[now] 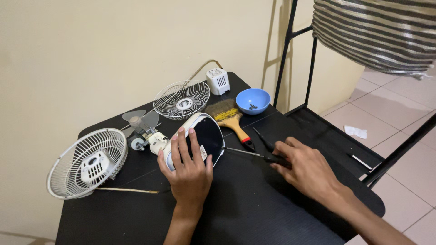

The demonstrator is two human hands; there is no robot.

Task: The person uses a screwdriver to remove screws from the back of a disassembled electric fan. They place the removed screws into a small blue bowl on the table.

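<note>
Hands first, nearest us: our left hand lies flat, fingers spread, on the white fan housing mid-counter, while our right hand is closed around a screwdriver whose tip meets the housing's edge. Bare black counter lies open in front, its right edge close beside our wrist. Beyond we count two wire grilles, one paintbrush, one blue bowl holding small dark bits we cannot identify
</note>
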